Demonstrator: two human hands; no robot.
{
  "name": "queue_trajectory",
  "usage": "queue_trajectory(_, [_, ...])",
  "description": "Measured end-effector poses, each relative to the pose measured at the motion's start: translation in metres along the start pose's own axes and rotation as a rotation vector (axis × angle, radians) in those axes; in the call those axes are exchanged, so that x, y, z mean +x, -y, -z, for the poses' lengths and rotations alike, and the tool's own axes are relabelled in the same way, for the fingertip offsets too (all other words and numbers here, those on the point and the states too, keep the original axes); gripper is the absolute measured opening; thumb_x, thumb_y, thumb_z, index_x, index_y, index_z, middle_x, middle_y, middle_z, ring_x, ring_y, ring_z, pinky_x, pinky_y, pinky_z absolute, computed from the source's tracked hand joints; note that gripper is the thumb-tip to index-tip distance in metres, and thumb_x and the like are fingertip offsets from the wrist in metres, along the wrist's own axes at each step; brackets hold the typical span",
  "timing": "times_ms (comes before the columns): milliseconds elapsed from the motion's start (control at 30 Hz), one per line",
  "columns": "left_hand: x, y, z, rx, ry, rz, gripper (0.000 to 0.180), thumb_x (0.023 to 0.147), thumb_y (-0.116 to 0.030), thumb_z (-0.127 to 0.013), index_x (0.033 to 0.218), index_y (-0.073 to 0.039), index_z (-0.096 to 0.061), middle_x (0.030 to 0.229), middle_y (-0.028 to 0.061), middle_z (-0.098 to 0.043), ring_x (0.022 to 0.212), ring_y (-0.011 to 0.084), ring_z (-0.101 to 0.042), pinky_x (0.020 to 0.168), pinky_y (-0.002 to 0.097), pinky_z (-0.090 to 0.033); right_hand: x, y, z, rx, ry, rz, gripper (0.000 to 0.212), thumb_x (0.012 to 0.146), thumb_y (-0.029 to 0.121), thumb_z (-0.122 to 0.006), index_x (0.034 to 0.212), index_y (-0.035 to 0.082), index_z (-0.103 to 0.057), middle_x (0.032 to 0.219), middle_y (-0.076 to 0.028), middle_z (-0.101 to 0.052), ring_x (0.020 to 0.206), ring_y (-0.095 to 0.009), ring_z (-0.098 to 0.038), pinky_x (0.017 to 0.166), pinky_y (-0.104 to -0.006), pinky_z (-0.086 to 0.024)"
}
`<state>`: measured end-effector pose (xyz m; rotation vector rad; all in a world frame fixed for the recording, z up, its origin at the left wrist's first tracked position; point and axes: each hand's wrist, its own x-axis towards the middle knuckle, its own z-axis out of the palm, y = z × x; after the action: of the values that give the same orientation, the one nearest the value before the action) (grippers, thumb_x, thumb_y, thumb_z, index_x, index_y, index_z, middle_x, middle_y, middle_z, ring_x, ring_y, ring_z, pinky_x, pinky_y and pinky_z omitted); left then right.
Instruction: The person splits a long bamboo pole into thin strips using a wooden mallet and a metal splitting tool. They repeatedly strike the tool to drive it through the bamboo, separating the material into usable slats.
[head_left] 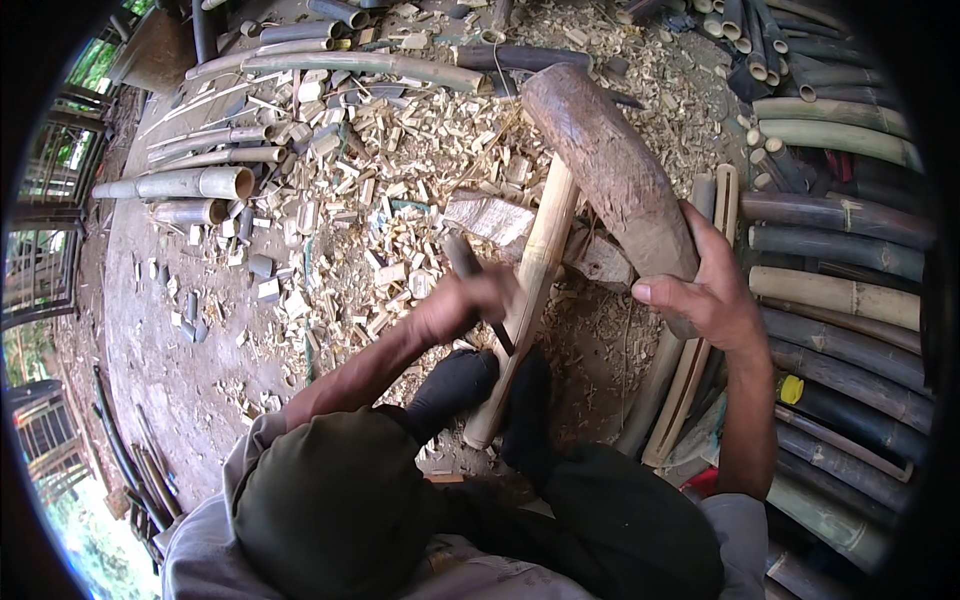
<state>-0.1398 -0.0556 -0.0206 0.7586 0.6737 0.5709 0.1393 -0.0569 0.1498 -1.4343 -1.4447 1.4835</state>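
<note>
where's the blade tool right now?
Head view, centre: the dark blade is gripped in the left hand, pressed against the pale bamboo slat, left of the wooden club in the right hand.

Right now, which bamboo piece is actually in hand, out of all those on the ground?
The pale split bamboo strip standing between the feet. The left hand sets a dark blade against it; the other poles lie untouched on the ground.

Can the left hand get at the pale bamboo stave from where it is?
Probably yes: the left hand, gripping a dark blade, sits right against the stave, nothing between. The right hand holds the wooden club.
</note>
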Motion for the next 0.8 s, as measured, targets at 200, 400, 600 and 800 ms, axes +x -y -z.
queue_trajectory(200, [-0.015, 0.008, 0.007, -0.522, -0.499, 0.05, 0.024, 0.091, -0.029, -0.065, 0.078, -0.012, -0.055, 0.056, -0.0038, -0.033, 0.051, 0.0115, -0.038, 0.054, 0.0297, -0.036, -0.009, -0.001, -0.005, -0.054, -0.045, 0.015, 0.08, 0.076, 0.02, -0.082, 0.141, -0.008, -0.044, 0.128, -0.016, -0.06, 0.117, -0.022, -0.059, 0.105, -0.0348, -0.044])
queue_trajectory(400, [-0.035, -0.012, -0.032, 0.378, 0.254, -0.196, 0.025, 0.088, -0.022, -0.072, 0.075, -0.002, -0.065, 0.07, 0.0032, -0.062, 0.064, 0.015, -0.058, 0.061, 0.0322, -0.046, -0.021, -0.011, -0.001, -0.072, -0.069, 0.019, 0.081, 0.075, 0.021, -0.082, 0.14, -0.009, -0.044, 0.127, -0.017, -0.061, 0.117, -0.023, -0.059, 0.105, -0.0354, -0.044])
queue_trajectory(600, [-0.021, -0.024, -0.001, -0.444, -0.477, -0.139, 0.039, 0.098, -0.038, -0.058, 0.074, -0.008, -0.055, 0.053, -0.0064, -0.033, 0.047, 0.0084, -0.036, 0.046, 0.0289, -0.031, -0.029, -0.007, -0.003, -0.1, -0.053, 0.027, 0.081, 0.076, 0.022, -0.081, 0.14, -0.009, -0.044, 0.126, -0.017, -0.06, 0.117, -0.023, -0.059, 0.104, -0.0355, -0.044])
queue_trajectory(800, [-0.029, 0.011, 0.021, -0.479, -0.3, 0.137, 0.034, 0.097, -0.032, -0.056, 0.075, -0.006, -0.057, 0.051, -0.0057, -0.025, 0.046, 0.0104, -0.029, 0.045, 0.0287, -0.026, -0.024, -0.005, -0.009, -0.021, -0.002, 0.026, 0.083, 0.077, 0.019, -0.081, 0.144, -0.009, -0.04, 0.131, -0.018, -0.059, 0.122, -0.023, -0.057, 0.107, -0.036, -0.043])
